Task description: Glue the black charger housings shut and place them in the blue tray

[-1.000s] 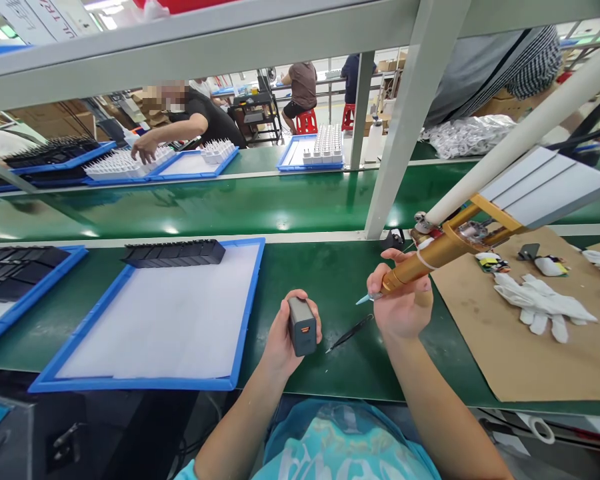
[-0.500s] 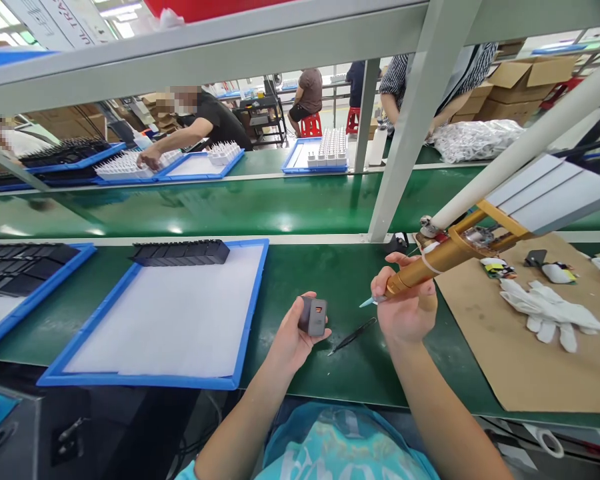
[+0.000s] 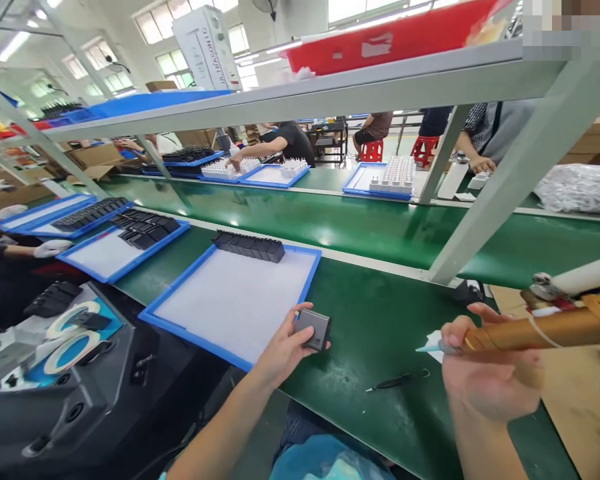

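My left hand [image 3: 293,343] is closed round a dark grey charger [image 3: 316,329], thumb lying across its face, just off the right edge of a blue-rimmed tray [image 3: 240,300]. Along that tray's far side stands a row of black chargers [image 3: 250,247]. On the right, my right hand [image 3: 495,373] grips a gold-coloured hand tool [image 3: 530,337] with a pale blue tapered tip pointing left. Black tweezers [image 3: 397,382] lie on the green bench between my hands. A small white piece [image 3: 435,343] shows behind the tip.
More blue trays with black chargers [image 3: 147,227] stand to the left, near a co-worker's gloved hand [image 3: 51,249]. A slanting metal post [image 3: 500,193] rises at the bench's back edge. Cardboard [image 3: 575,393] covers the right side. Black equipment [image 3: 95,373] sits lower left.
The view has swung left. My left hand has brought the charger closer to the tray and turned it, so its port face no longer shows. The hands are farther apart.
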Available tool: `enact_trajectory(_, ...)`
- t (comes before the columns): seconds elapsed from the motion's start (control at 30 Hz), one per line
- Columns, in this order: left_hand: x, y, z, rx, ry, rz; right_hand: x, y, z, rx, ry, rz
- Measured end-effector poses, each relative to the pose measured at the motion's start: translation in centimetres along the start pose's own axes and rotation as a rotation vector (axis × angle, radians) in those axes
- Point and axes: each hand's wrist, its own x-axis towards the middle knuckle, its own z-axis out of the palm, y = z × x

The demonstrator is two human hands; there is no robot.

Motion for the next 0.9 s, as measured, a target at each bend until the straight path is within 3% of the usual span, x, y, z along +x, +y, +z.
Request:
enact_trajectory(0.07,1.6,1.1,-2.5,0.480,0.077,0.162,0.0,0.0,-0.2,-0.013,0.006,0.017)
enact_trajectory(0.17,6.3,3.3,-5.8,1.415,0.246,0.455,0.5,0.4,-0.8,0.028,0.005,-0.017)
enact_trajectory(0.2,8.2,4.0,-6.7,1.531,0.272,0.493,0.7,0.6,-1.0,0.047,-0.005,-0.030)
enact_trajectory(0.3,13.4,6.1,-8.4,1.685,0.277,0.552,1.0,1.1,-1.3,0.074,-0.043,-0.072)
enact_trajectory(0.37,15.5,7.0,-9.1,1.746,0.280,0.584,0.9,1.2,-1.1,0.069,-0.050,-0.115)
enact_trajectory(0.57,16.9,6.9,-10.0,1.849,0.386,0.750,-0.1,1.3,-0.1,0.033,-0.114,-0.153)
enact_trajectory(0.63,17.5,6.1,-8.5,1.879,0.404,0.821,-0.4,1.4,0.1,0.038,-0.151,-0.153)
enact_trajectory(0.7,18.2,5.1,-5.1,1.824,0.322,0.870,-0.7,1.5,0.3,0.049,-0.184,-0.153)
enact_trajectory(0.83,18.8,1.6,6.3,1.510,-0.145,0.910,-1.2,1.7,0.6,0.090,-0.226,-0.150)
enact_trajectory(0.9,18.8,-0.5,12.5,1.347,-0.374,0.821,-1.3,1.8,0.7,0.107,-0.236,-0.142)
